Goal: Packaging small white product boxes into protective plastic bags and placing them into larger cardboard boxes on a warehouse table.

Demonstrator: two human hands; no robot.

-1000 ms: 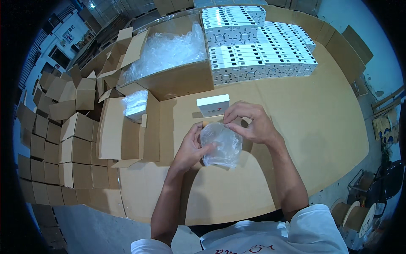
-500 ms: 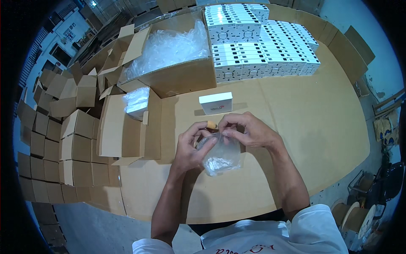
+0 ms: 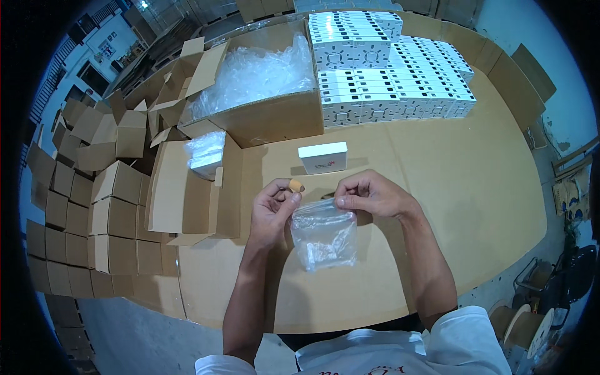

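Nearest to us, our left hand (image 3: 273, 206) pinches one corner of a clear plastic bag (image 3: 323, 237) and also carries a small orange piece (image 3: 295, 185) at its fingertips. Our right hand (image 3: 369, 195) is closed on the bag's other top corner, so the bag hangs between both hands above the cardboard-covered table (image 3: 475, 206). The bag's contents are too blurred to name.

Just beyond lies one white box (image 3: 323, 157), shut. To the left an open carton (image 3: 187, 187) holds more bagged items; farther back a large carton (image 3: 262, 94) is full of plastic wrap.

Farthest off, stacked white boxes (image 3: 387, 69) suggest much packing is finished; this bag looks not yet boxed.
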